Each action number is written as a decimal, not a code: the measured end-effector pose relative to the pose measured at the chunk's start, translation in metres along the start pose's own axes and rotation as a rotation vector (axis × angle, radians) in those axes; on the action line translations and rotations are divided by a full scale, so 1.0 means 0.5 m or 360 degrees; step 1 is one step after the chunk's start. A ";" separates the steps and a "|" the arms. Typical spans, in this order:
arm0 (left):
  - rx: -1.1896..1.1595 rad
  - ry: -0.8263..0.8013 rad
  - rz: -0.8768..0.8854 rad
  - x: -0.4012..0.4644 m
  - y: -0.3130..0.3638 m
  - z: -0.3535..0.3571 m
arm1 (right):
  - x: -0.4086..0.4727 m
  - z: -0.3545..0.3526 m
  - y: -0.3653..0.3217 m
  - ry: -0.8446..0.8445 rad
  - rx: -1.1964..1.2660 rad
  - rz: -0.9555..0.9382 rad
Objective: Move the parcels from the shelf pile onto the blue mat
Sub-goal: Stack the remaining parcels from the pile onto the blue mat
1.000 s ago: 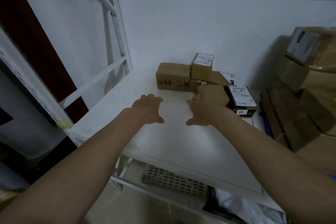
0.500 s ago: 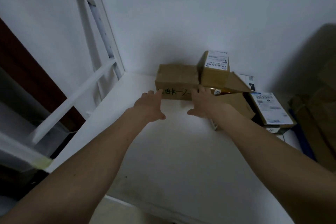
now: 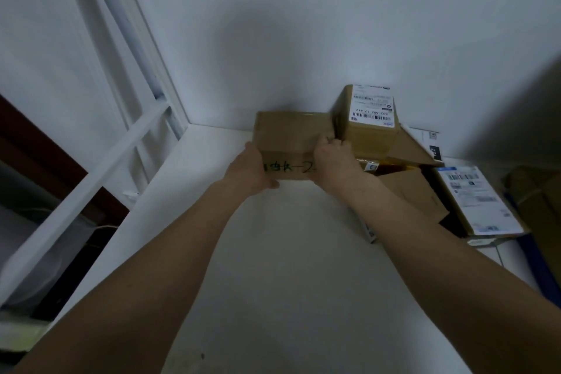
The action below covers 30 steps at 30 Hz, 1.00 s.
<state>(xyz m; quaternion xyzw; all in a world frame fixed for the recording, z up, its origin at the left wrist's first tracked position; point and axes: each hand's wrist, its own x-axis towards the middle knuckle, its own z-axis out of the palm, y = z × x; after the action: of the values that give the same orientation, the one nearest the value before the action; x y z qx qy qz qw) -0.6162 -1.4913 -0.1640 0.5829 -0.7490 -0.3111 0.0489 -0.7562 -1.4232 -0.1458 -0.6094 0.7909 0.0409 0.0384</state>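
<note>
A brown cardboard parcel (image 3: 291, 133) with green handwriting on its front stands at the back of the white shelf (image 3: 285, 267), against the wall. My left hand (image 3: 249, 168) holds its left front corner, thumb under the front edge. My right hand (image 3: 332, 159) grips its right end, fingers curled over the top edge. To its right a taller parcel with a white label (image 3: 368, 118) leans on the pile. A flat labelled parcel (image 3: 476, 200) lies further right. A strip of blue mat (image 3: 534, 255) shows at the right edge.
More brown boxes (image 3: 413, 191) lie tumbled between the held parcel and the flat one. A dark cardboard stack (image 3: 540, 194) fills the far right. White shelf frame bars (image 3: 121, 143) run along the left side. The wall stands directly behind the pile.
Both hands reached forward from the shelf's middle to the handwritten parcel and now hold it at both ends. The view moved closer to the pile.
</note>
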 end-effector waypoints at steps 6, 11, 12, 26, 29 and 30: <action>-0.0142 0.0013 -0.0011 -0.051 -0.016 -0.018 | -0.037 -0.006 -0.033 -0.0030 0.0244 0.0083; -0.0177 0.0007 -0.0012 -0.140 -0.054 -0.040 | -0.111 -0.009 -0.073 -0.0034 0.0438 0.0236; -0.0183 0.0011 -0.0004 -0.161 -0.058 -0.046 | -0.131 -0.009 -0.081 -0.0039 0.0485 0.0265; -0.0171 0.0138 0.0608 -0.484 0.036 -0.066 | -0.511 -0.105 -0.038 0.0371 0.0605 0.0749; -0.0167 0.0111 0.0789 -0.544 0.091 -0.057 | -0.603 -0.135 0.011 0.0537 0.0620 0.0872; -0.0172 0.0111 0.0842 -0.561 0.111 -0.054 | -0.632 -0.147 0.028 0.0580 0.0591 0.0902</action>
<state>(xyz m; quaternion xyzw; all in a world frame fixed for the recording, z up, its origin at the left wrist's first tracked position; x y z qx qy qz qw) -0.5627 -1.2417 -0.0318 0.3739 -0.8554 -0.3069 0.1854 -0.6900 -1.1245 -0.0376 -0.3464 0.9158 -0.2030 -0.0060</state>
